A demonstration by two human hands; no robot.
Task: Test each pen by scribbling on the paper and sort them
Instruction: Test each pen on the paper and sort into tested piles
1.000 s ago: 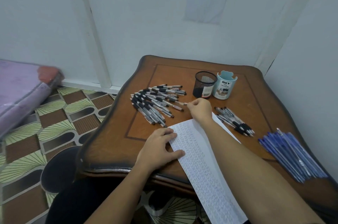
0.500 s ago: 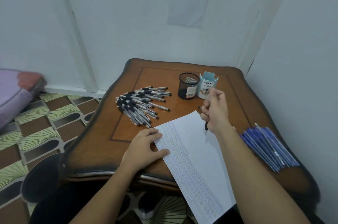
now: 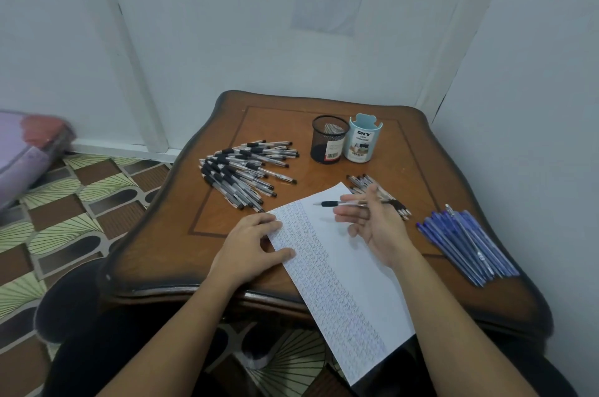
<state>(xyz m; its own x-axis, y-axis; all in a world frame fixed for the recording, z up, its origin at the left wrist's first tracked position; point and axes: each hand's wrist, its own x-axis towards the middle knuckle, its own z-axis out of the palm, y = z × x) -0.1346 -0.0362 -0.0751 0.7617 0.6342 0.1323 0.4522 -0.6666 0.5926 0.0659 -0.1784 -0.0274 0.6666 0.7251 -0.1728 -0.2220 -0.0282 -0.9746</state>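
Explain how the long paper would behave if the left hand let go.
Probably light and floppy: the paper overhangs the table edge. It may slide on the glossy wood, since only the left hand presses it.

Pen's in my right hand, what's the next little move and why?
Probably tilt the clear black-grip pen tip-down onto the blank right strip of the white paper: the right hand holds it level above the sheet, the left hand presses the paper.

Two bare forearms (image 3: 181,325), bare left hand (image 3: 249,250) and right hand (image 3: 376,224) — dark clothing (image 3: 97,348) over the lap
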